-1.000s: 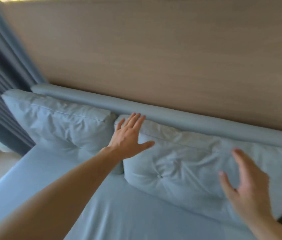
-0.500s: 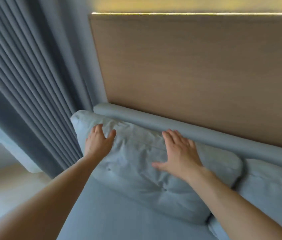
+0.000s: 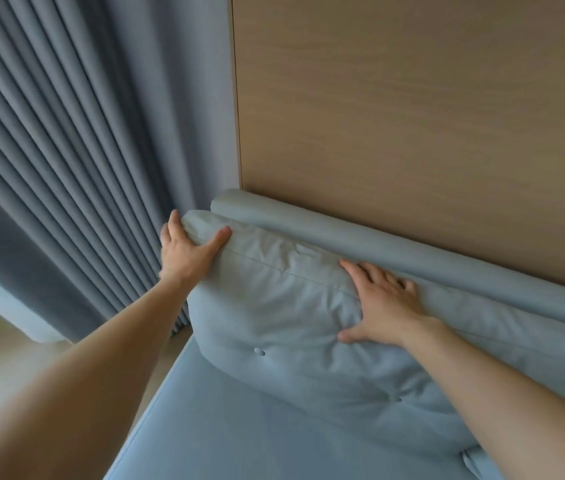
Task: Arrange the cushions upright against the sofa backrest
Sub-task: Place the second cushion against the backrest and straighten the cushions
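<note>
Both hands work the cushion (image 3: pixel 284 313): left hand (image 3: pixel 184 251) clasps its top corner, right hand (image 3: pixel 383 304) presses flat, fingers spread, just below the backrest (image 3: pixel 360 244). Letting go unevenly could slump the soft cushion forward onto the seat (image 3: pixel 239 427).

There are two hands, the left hand (image 3: pixel 184 252) and the right hand (image 3: pixel 383 304), two cushions, namely the big cushion (image 3: pixel 295 327) and the second cushion (image 3: pixel 473 462), and one curtain (image 3: pixel 66 161).

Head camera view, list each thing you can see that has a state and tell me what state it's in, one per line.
Left cushion: upright, leaning on the backrest.
Backrest: top roll exposed above the cushion.
Left hand: gripping the cushion's upper left corner.
Right hand: open, flat against the cushion's front.
Curtain: drawn, hanging in pleats.
Second cushion: only a corner visible.
</note>
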Demonstrator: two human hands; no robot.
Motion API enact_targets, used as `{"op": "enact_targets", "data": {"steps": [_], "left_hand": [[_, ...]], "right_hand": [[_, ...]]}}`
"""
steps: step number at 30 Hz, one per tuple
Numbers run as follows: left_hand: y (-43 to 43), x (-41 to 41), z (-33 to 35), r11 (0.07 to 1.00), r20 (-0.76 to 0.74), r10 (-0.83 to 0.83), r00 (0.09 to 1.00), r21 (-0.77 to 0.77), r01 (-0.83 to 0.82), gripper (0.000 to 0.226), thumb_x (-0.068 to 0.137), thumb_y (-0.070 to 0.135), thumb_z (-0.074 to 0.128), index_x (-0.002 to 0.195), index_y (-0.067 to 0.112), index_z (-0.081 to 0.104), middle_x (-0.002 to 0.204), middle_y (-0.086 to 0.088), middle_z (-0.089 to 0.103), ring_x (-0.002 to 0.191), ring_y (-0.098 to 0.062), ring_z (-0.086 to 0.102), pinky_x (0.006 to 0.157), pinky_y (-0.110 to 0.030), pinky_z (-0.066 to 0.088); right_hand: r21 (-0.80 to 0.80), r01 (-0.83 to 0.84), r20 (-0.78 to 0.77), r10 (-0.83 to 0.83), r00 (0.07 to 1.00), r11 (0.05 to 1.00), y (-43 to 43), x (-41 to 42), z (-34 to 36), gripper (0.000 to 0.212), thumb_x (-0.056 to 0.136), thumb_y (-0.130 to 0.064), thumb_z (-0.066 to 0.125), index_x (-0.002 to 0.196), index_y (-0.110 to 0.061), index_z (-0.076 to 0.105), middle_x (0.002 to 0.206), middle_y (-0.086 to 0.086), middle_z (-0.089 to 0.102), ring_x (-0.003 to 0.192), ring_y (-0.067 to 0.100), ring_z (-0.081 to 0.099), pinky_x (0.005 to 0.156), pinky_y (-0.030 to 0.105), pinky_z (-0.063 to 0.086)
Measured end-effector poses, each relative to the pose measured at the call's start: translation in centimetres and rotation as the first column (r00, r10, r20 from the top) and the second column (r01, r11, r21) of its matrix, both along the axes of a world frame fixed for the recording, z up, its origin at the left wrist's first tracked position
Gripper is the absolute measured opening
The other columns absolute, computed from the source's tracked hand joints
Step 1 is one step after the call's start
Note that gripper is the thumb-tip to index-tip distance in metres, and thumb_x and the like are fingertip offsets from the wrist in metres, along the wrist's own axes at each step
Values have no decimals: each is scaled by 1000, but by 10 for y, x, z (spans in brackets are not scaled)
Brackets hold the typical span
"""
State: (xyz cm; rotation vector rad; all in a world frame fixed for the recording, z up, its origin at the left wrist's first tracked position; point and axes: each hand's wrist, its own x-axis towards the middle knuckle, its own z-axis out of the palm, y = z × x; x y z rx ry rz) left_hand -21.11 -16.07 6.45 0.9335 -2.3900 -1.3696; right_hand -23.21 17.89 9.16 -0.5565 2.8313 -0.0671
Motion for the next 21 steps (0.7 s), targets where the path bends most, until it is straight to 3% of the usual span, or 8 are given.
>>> {"op": "enact_targets", "data": {"steps": [4,8,13,21], "left_hand": [[17,-13,-3,995,-64,17,998,94,-11,112,73,72,77,158,30,17,157,-7,29,137,-35,44,111,-49,38],[13,-11,-6,995,-62,7,998,96,-1,108,73,74,74,156,30,20,155,-6,34,133,-34,49,109,-48,42],[31,-19,-9,996,-79,3,997,87,4,106,66,78,71,150,26,30,148,-9,46,131,-36,52,112,-53,42],[51,-21,-15,998,-44,-19,999,51,22,96,81,70,68,154,23,25,150,-10,42,130,-39,49,106,-51,42]], "right_hand": [[-41,8,-18,-9,1000,999,7,-3,-9,137,54,-77,81,157,-46,-4,165,-7,19,150,22,26,116,53,26],[-60,-15,-46,12,999,998,7,-1,-12,132,57,-75,81,157,-45,1,162,-8,24,148,22,30,114,52,27],[-104,5,-92,-15,996,995,24,-1,-8,114,61,-60,86,152,-45,18,156,-8,36,143,23,37,112,51,29],[-143,13,-73,-23,997,990,41,-3,-10,114,62,-53,88,154,-45,21,156,-9,37,144,21,35,113,48,27]]}}
